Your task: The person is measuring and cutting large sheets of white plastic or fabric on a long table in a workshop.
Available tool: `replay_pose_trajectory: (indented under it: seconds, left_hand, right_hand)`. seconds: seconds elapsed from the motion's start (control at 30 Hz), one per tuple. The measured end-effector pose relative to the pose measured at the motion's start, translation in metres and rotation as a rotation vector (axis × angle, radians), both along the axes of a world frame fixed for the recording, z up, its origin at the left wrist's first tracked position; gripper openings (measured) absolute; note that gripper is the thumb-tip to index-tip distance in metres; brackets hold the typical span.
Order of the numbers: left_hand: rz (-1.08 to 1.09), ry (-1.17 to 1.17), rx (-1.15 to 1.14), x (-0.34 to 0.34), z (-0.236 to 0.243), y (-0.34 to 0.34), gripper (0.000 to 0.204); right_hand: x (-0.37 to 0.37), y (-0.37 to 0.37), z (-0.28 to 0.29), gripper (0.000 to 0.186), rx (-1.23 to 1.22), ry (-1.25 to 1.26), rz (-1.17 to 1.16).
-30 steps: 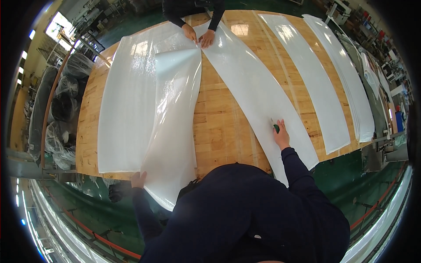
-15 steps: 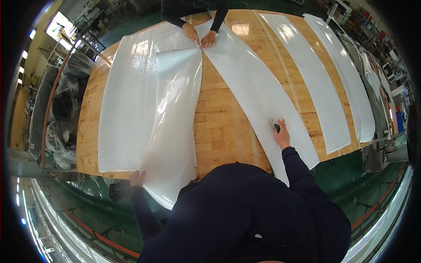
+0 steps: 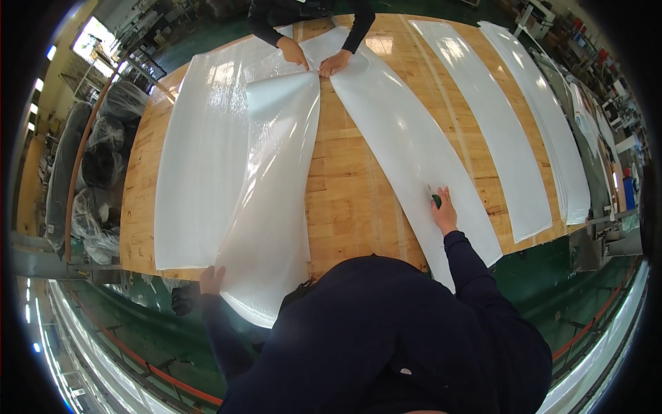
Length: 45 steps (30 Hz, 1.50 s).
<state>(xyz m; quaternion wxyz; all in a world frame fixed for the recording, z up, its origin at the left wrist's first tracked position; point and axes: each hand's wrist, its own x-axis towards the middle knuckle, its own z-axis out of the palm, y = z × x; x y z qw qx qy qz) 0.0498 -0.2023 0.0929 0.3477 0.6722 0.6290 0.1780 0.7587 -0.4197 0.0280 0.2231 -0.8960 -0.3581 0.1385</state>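
My left hand grips the edge of a loose, glossy white sheet at the table's near edge. The sheet has a folded-back top and lies partly over a wider white sheet. My right hand holds a small green-handled tool, its metal tip pointing forward, against a long white strip that angles toward the far edge. A co-worker in dark sleeves has both hands at the far end, one by the fold, the other on the strip's top.
On the wooden table, more long white strips lie to the right, some stacked. Plastic-wrapped dark rolls and an orange rail stand at the left. Shelving and equipment line the right. A green floor shows around the table.
The co-worker's left hand has shifted slightly left, the other right, and the gap between the sheets' top ends has widened a little. My left hand has edged slightly left with the sheet.
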Motion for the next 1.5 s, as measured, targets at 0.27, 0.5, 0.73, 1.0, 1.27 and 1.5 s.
replay_pose_trajectory:
  seconds: [0.27, 0.5, 0.73, 1.0, 1.27, 1.5]
  left_hand:
    - [0.039, -0.148, -0.071, 0.026, 0.036, 0.0, 0.018]
    - [0.025, -0.203, -0.097, 0.047, 0.059, -0.004, 0.016]
    - [0.06, -0.282, -0.087, 0.051, 0.08, -0.011, 0.016]
    - [0.084, -0.36, -0.141, 0.075, 0.108, -0.023, 0.015]
    - [0.115, -0.397, -0.156, 0.083, 0.122, -0.027, 0.016]
    - [0.109, -0.372, -0.183, 0.08, 0.122, -0.024, 0.017]
  right_hand:
    - [0.003, 0.001, -0.011, 0.051, 0.007, -0.06, -0.004]
    - [0.003, 0.001, -0.012, 0.05, 0.026, -0.053, -0.007]
    - [0.003, 0.002, -0.013, 0.05, 0.015, -0.066, -0.008]
    - [0.005, 0.002, -0.018, 0.05, 0.019, -0.071, 0.007]
    - [0.005, 0.001, -0.016, 0.051, 0.015, -0.062, 0.01]
    - [0.005, 0.001, -0.015, 0.051, 0.009, -0.065, 0.016]
